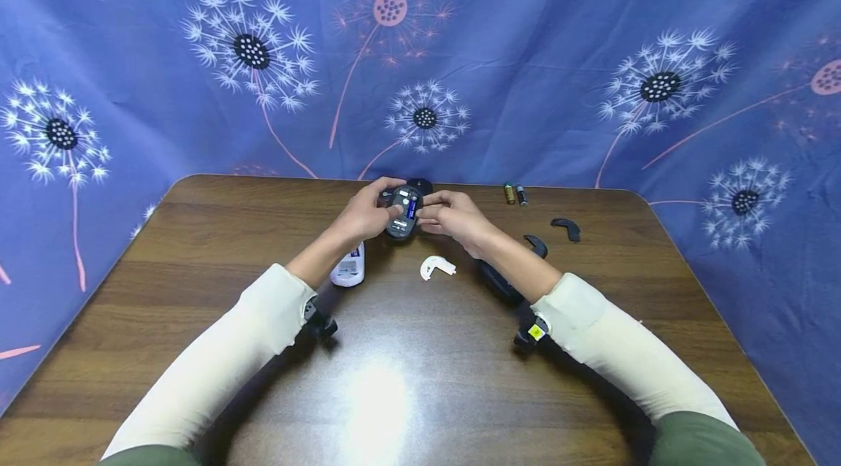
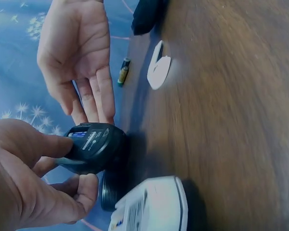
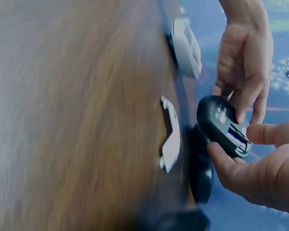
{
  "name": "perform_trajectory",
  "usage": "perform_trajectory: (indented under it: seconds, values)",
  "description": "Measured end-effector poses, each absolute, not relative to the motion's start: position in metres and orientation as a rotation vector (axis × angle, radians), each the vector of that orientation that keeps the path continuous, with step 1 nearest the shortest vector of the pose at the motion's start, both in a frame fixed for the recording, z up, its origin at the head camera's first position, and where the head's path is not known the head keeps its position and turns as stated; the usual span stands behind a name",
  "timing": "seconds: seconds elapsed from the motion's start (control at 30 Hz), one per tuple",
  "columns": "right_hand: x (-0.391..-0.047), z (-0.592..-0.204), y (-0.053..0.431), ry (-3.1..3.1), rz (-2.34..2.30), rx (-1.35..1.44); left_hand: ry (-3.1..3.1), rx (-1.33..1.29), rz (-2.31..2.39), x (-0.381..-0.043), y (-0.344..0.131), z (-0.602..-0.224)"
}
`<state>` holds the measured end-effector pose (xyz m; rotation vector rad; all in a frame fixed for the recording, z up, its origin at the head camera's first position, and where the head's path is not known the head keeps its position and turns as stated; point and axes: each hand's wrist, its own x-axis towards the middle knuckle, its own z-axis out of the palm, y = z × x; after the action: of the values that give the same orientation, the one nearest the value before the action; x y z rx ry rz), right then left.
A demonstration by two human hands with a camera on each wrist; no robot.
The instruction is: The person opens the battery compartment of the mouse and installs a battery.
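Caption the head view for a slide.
Left hand holding an upturned black mouse, blue battery showing, with the right hand at its edge and a white cover lying on the wooden table.

backdrop: blue dandelion-print fabric [image 1: 512, 86] right behind the bench [image 1: 453, 349] and round both sides, kinda creased up top | print: white puffs [image 1: 251, 52] with dark dotted centres, some pink ones [image 1: 390, 8] too | bench: brown woodgrain, rounded back corners | light: big white glare patch [image 1: 377, 407] up close
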<state>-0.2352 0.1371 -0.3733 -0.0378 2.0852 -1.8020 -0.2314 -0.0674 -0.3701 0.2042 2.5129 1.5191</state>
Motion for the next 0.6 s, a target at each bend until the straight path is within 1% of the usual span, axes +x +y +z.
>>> perform_trajectory:
  seconds: [0.43, 0.6]
  values:
    - [-0.226, -0.367, 0.09, 1.863, -2.083, 0.034, 2.543, 0.007, 1.651, -0.232, -0.098, -0.367]
    - [-0.225, -0.365, 0.069, 1.87, -2.076, -0.024, 2.587, -0.038, 1.68, -0.233, -0.112, -0.368]
